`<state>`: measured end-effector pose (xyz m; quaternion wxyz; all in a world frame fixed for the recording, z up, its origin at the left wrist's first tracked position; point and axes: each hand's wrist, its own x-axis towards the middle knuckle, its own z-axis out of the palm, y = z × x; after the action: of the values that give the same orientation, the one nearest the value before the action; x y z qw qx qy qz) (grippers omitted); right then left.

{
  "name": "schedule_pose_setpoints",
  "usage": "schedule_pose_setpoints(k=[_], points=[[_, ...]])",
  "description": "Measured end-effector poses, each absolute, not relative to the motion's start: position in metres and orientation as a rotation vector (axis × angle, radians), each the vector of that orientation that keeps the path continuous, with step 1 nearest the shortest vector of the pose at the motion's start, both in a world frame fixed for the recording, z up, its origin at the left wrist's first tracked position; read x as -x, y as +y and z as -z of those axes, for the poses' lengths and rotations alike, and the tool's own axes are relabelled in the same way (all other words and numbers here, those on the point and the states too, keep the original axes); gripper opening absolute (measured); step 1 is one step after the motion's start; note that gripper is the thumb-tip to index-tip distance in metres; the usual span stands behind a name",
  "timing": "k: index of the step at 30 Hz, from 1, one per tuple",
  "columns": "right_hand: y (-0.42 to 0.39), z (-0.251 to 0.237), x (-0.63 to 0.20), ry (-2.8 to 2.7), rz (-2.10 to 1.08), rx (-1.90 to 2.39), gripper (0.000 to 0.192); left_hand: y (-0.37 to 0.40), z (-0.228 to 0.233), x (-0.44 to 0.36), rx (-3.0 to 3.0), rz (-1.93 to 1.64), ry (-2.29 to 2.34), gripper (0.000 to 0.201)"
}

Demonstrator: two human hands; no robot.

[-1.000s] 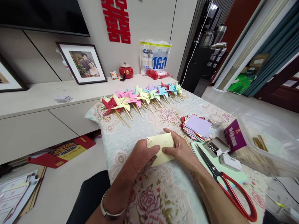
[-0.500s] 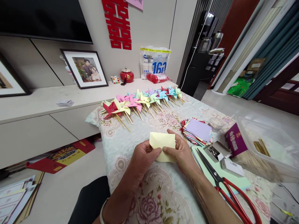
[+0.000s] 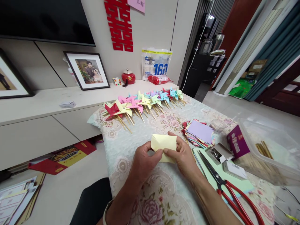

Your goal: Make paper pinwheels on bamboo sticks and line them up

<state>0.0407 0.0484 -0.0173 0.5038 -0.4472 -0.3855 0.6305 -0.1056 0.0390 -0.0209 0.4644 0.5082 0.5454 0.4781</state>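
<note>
Both hands hold a small sheet of pale yellow paper (image 3: pixel 165 142) above the flowered tablecloth (image 3: pixel 150 190). My left hand (image 3: pixel 145 162) is closed on its left side, thumb pressed near the middle and fingers hidden behind. On the other side, my right hand (image 3: pixel 181 153) pinches the paper with the thumb in front and the fingers behind. The sheet's left part is bent up. Right of my right hand lies a stack of coloured paper squares (image 3: pixel 200 129), lilac on top. Large red-handled scissors (image 3: pixel 219 181) rest on pale green paper (image 3: pixel 211 156).
Paper pinwheels on sticks (image 3: pixel 145 103) lie in a row along the table's far side. At right stand an open box of small metal pieces (image 3: pixel 214 154), a white box (image 3: pixel 234 168), a round clear container (image 3: pixel 217 125) and a plastic bin with sticks (image 3: pixel 269 156).
My left thumb has shifted slightly lower, and the paper's left side is now more bent. My right hand keeps its pinch. The whole view has moved a little.
</note>
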Motion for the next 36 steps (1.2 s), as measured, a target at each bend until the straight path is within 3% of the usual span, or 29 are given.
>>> schedule_pose_setpoints(k=[7,13,17,20,26,36], points=[[0.051,0.020,-0.046,-0.940,-1.522,1.054,0.075,0.039,0.018,0.107,-0.844,-1.156,1.096,0.035],[0.053,0.029,-0.049,-1.191,-1.129,1.116,0.064,0.038,0.015,0.116,-0.781,-1.144,1.035,0.037],[0.049,0.026,-0.052,-1.478,-0.650,1.133,0.037,0.039,0.014,0.121,-0.738,-1.170,1.034,0.038],[0.045,0.018,-0.053,-1.734,-0.474,1.012,0.014,0.041,0.012,0.124,-0.724,-1.197,1.025,0.036],[0.040,0.015,-0.049,-1.964,-0.581,0.913,0.022,0.041,0.006,0.124,-0.743,-1.220,1.018,0.032],[0.042,0.013,-0.049,-1.903,-0.886,1.001,0.010,0.042,0.006,0.120,-0.892,-1.153,1.132,0.023]])
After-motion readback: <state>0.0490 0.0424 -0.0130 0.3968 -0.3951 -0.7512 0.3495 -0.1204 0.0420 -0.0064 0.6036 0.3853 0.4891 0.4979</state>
